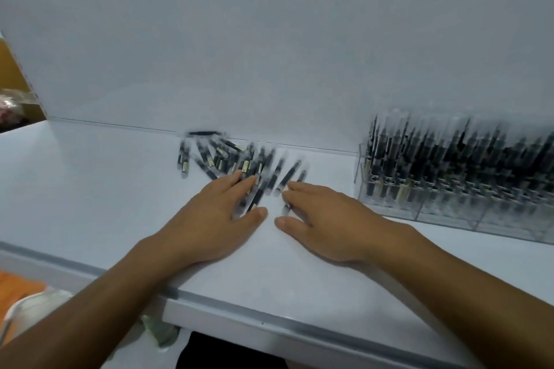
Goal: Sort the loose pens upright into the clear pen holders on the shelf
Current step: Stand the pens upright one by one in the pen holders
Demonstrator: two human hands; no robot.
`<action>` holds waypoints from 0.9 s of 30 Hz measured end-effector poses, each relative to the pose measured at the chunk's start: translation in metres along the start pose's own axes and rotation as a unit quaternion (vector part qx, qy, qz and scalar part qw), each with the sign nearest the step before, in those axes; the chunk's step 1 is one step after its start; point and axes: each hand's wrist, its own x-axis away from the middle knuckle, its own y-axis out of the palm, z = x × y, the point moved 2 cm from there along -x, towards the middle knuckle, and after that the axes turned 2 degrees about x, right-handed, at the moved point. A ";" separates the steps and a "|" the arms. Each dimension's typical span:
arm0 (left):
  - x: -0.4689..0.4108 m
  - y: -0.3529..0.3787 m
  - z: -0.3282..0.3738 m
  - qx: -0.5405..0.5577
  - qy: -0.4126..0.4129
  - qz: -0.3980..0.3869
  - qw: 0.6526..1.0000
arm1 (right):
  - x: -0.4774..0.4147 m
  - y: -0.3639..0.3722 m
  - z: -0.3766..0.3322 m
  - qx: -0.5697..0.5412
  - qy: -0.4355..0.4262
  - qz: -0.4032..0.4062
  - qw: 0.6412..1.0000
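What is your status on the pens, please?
Both hands flat, left hand and right hand on loose pens. Holder right, nearly full. Nothing blocking.

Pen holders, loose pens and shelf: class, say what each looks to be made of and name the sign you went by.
Pen holders: clear rigid plastic, probably acrylic; the pens inside show through the walls.
Loose pens: likely plastic, with see-through barrels and dark cores; blur hides detail.
Shelf: smooth white board, perhaps laminate, with a faint sheen and a grey edge strip.

pale labels on loose pens [239, 165], blurred, unreadable
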 end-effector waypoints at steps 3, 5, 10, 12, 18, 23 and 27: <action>-0.005 -0.002 0.003 -0.025 0.011 0.017 0.999 | 0.035 -0.001 -0.004 -0.011 -0.001 0.007 1.000; -0.012 -0.004 0.009 -0.040 0.032 0.058 0.997 | 0.044 -0.001 -0.003 0.004 0.001 0.057 0.998; -0.051 -0.016 0.041 -0.064 0.041 0.076 0.994 | 0.042 -0.006 0.001 -0.035 0.030 0.160 0.986; -0.070 -0.017 0.050 -0.091 0.013 0.042 0.995 | 0.043 -0.007 0.003 -0.042 0.046 0.161 0.985; -0.112 -0.011 0.064 -0.170 -0.047 -0.045 0.983 | 0.044 -0.007 0.012 -0.011 0.089 0.151 0.984; -0.126 -0.013 0.081 -0.186 -0.088 -0.098 0.974 | 0.046 -0.012 0.013 0.043 0.079 0.157 0.983; -0.132 -0.015 0.084 -0.176 -0.101 -0.150 0.968 | 0.046 -0.013 0.013 0.045 0.063 0.156 0.985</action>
